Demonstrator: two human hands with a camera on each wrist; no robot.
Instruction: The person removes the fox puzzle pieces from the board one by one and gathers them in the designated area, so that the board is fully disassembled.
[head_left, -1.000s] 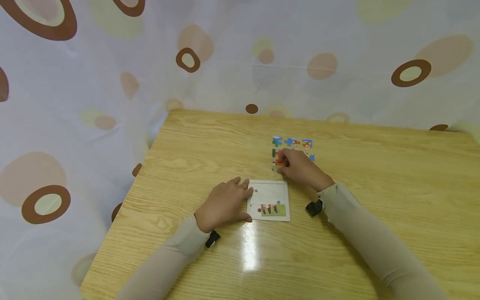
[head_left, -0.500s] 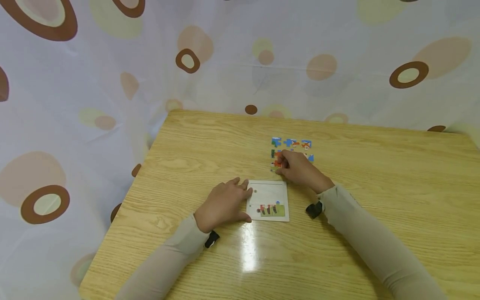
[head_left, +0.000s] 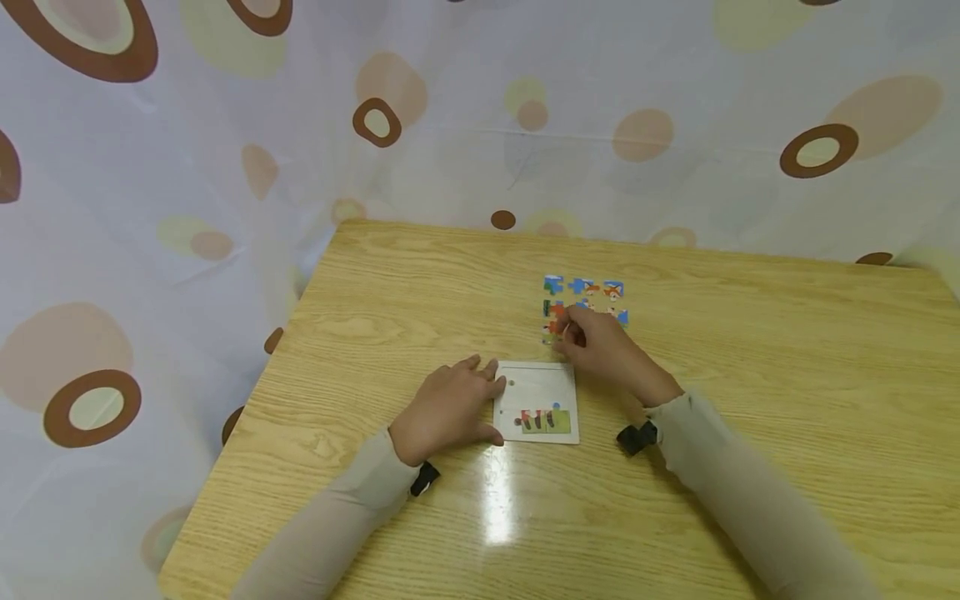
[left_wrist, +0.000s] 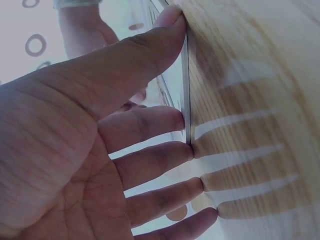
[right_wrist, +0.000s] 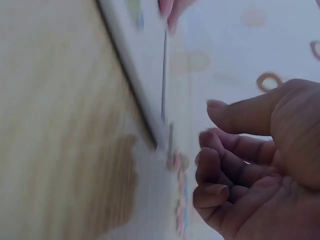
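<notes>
Wooden table (head_left: 750, 350) before a spotted curtain (head_left: 187, 150), two hands at a small puzzle.

From the head view, the left hand (head_left: 450, 408) lies flat with straight fingers against the left edge of the white puzzle board (head_left: 540, 392), while the right hand (head_left: 600, 346) curls over the loose puzzle pieces (head_left: 585, 287) just beyond the board. The left wrist view adds thumb and fingertips (left_wrist: 172, 120) touching the board's thin edge. The right wrist view, blurred, shows curled fingers (right_wrist: 215, 165) near the pieces; whether they pinch one cannot be told.
</notes>
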